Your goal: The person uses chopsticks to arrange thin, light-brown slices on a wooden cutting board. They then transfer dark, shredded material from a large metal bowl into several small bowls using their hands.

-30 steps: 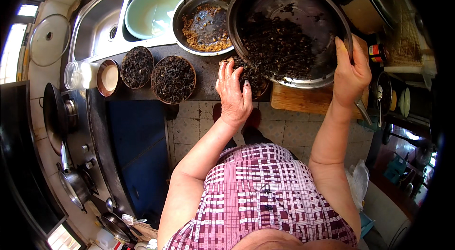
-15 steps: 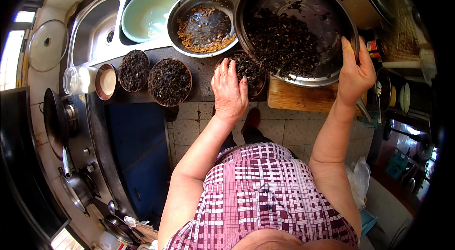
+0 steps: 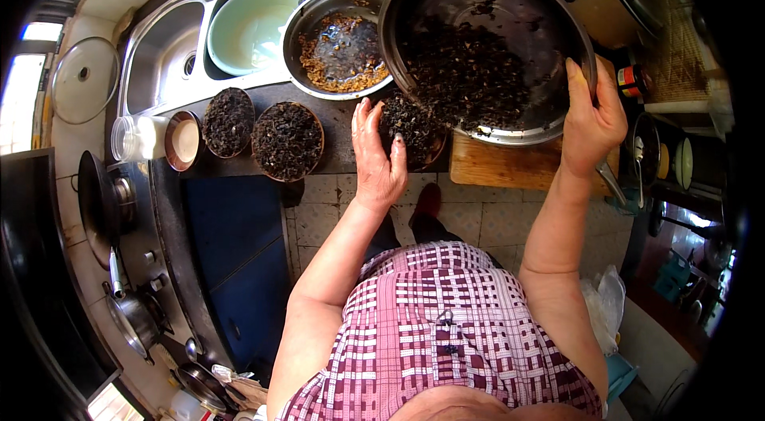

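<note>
My right hand (image 3: 594,112) grips the right rim of a large round metal basin (image 3: 550,18), tilted toward the lower left. Dark chopped filling (image 3: 470,70) lies heaped on its lower side. The basin's lower left edge overhangs a round bowl (image 3: 434,156) full of the same dark bits, hiding part of it. At that bowl's left side is my left hand (image 3: 378,162), open, fingers stretched out and thumb toward the bowl. Two more filled bowls stand to the left: a middle one (image 3: 288,141) and a farther one (image 3: 228,122).
A metal pan (image 3: 292,62) with brown crumbs and liquid sits behind the bowls. Left of it, a pale green basin (image 3: 213,42) stands in the sink (image 3: 159,66). A small bowl of white stuff (image 3: 185,141) stands near a jar (image 3: 125,138). Beneath the large basin lies a wooden board (image 3: 502,166).
The large basin has shifted a little to the left with my right hand. My left hand has moved slightly left and turned, showing more of the bowl.
</note>
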Tool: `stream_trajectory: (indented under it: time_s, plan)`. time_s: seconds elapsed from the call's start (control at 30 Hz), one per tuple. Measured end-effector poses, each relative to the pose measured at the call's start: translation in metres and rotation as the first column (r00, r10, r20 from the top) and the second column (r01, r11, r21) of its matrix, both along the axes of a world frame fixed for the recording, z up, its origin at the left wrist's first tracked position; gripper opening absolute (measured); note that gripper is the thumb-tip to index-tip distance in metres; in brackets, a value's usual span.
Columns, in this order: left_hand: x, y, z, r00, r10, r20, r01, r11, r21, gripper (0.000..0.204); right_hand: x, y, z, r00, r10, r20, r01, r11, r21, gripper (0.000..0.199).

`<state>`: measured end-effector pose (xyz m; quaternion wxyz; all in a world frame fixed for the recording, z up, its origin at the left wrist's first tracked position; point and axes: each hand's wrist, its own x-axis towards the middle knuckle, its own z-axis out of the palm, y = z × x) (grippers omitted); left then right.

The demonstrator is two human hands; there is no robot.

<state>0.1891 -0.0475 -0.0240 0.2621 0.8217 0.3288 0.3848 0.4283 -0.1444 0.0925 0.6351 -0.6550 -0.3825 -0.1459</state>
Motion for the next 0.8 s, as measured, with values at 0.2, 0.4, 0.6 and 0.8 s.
stream_trajectory:
  time_s: [0.2, 0.4, 0.6, 0.8]
  plan:
    - [-0.005, -0.006, -0.005, 0.996, -0.059, -0.06, 0.066, 0.991, 0.12, 0.03, -0.003, -0.001, 0.002, 0.998, -0.006, -0.058, 0.006, 1.0, 0.001, 0.022]
    - [-0.005, -0.009, -0.009, 0.99, -0.102, -0.101, 0.115, 0.985, 0.13, 0.025, -0.003, -0.004, 0.003, 0.998, -0.001, -0.062, 0.002, 1.0, 0.011, 0.021]
    - [-0.001, -0.008, -0.008, 0.988, -0.072, -0.133, 0.091, 0.985, 0.144, 0.02, 0.0, -0.003, -0.001, 1.0, 0.008, -0.013, -0.008, 1.0, 0.001, 0.025]
    - [-0.002, -0.011, -0.016, 0.979, -0.043, -0.197, 0.08, 0.979, 0.187, 0.033, -0.002, -0.002, -0.001, 1.0, -0.01, -0.005, 0.01, 1.0, -0.019, 0.025]
